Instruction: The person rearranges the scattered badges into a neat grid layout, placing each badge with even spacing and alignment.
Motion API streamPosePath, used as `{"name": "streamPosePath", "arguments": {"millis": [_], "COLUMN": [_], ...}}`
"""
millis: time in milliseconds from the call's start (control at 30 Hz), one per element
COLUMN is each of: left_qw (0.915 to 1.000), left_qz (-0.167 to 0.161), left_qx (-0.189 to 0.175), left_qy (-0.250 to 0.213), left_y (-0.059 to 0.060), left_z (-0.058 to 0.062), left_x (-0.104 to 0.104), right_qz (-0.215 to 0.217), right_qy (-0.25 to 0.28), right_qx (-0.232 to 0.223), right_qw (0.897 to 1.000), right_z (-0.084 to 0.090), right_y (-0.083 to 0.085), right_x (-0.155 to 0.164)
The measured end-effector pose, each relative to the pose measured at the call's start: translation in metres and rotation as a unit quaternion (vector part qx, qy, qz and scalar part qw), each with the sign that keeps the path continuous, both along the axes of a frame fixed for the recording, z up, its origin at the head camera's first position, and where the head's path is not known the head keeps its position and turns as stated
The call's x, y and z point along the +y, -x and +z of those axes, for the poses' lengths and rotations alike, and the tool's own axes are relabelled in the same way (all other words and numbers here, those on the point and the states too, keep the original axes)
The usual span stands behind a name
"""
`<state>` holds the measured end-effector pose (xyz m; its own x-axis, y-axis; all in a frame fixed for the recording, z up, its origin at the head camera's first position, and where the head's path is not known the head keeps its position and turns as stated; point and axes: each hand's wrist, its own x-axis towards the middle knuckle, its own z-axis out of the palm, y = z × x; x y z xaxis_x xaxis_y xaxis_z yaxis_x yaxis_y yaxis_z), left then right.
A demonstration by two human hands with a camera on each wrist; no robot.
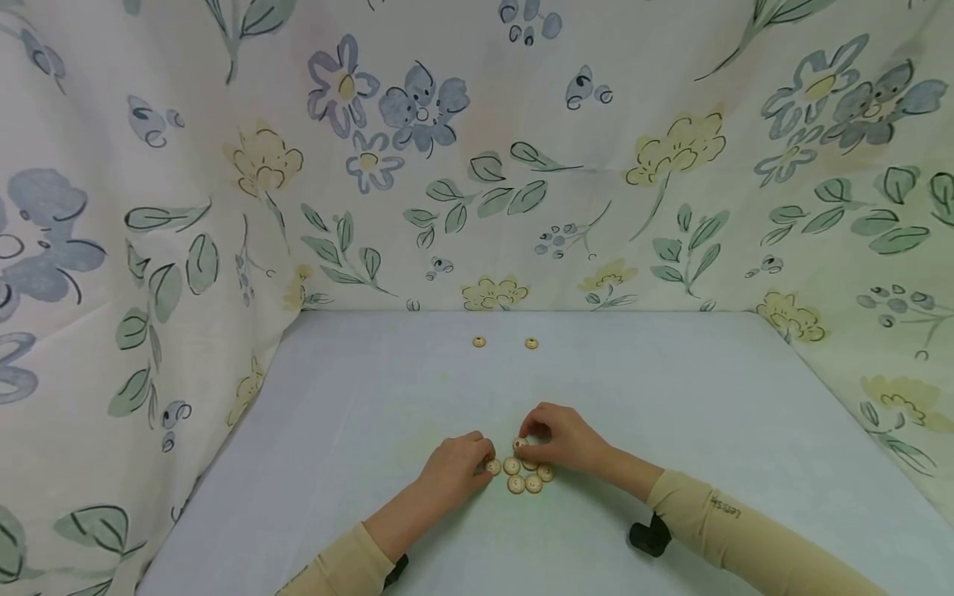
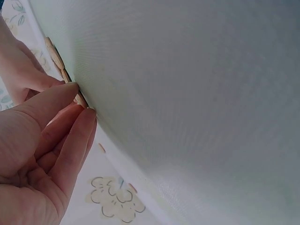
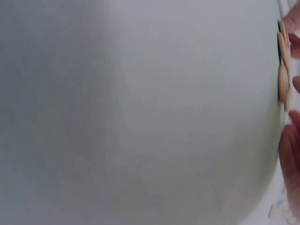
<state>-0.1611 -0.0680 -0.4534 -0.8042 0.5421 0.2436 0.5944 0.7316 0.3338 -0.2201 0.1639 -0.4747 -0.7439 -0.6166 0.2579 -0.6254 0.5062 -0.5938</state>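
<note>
Several small round wooden discs with dark marks lie in a tight cluster on the table, with one front disc (image 1: 533, 483) showing fully. My left hand (image 1: 455, 468) is at the cluster's left side and pinches a disc (image 1: 493, 468) at its edge between thumb and fingertips. In the left wrist view, that disc (image 2: 81, 99) shows as a thin edge between the thumb and fingers. My right hand (image 1: 570, 439) reaches over the cluster from the right and pinches a disc (image 1: 520, 444) at the back, partly covering its neighbours. Discs (image 3: 283, 84) show edge-on in the right wrist view.
Two more wooden discs, a left one (image 1: 479, 341) and a right one (image 1: 532, 343), lie apart near the table's far edge. The pale table (image 1: 358, 414) is enclosed by a flowered curtain (image 1: 477, 240) at the back and sides. A black wrist device (image 1: 650, 536) hangs beneath the right sleeve.
</note>
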Motion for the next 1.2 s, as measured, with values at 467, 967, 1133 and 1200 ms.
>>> {"name": "streamPosePath", "arguments": {"millis": [467,967,1133,1200], "left_qw": [1.0000,0.9999,0.9999,0.9999], "left_qz": [0.002,0.004,0.004,0.005], "left_qx": [-0.004,-0.010,-0.012,-0.012], "left_qy": [0.005,0.012,0.012,0.010], "left_y": [0.002,0.000,0.000,0.000], "left_z": [0.000,0.001,0.001,0.001], "left_x": [0.000,0.001,0.001,0.001], "right_qz": [0.127,0.117,0.112,0.102], "right_qy": [-0.010,-0.001,0.010,0.007], "right_qx": [-0.046,-0.044,0.001,0.010], "right_qw": [0.991,0.992,0.994,0.995], "right_z": [0.005,-0.001,-0.006,-0.007], "right_y": [0.014,0.015,0.014,0.012], "right_x": [0.012,0.013,0.011,0.009]}}
